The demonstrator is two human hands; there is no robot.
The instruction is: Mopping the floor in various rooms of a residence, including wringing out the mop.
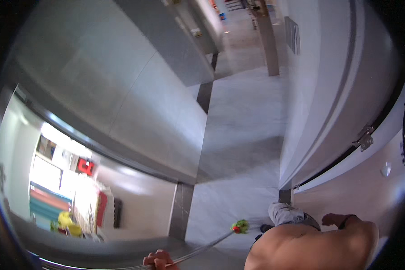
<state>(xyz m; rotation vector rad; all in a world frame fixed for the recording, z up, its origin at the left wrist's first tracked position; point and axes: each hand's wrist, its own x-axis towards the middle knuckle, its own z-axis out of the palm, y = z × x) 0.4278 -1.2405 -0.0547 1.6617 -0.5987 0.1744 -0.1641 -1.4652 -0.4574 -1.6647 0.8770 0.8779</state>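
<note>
At the bottom edge of the view, my left hand (158, 260) is wrapped around the long thin metal pole (209, 245) of a mop. The pole slants across the floor to a bright green mop head (242, 225) with a red joint, resting on the tiles near my feet. My right hand (330, 219) hangs by my side with a dark band on the wrist. Its fingers look curled, but they are small and blurred, and I see nothing held in it.
A tiled corridor floor (239, 111) runs ahead between a grey wall (148, 94) and a pale wall at right. A door hinge (364, 140) shows on the right. Through a left doorway are a bed (91, 202) and a yellow object (67, 219). Dark thresholds (181, 209) cross the floor.
</note>
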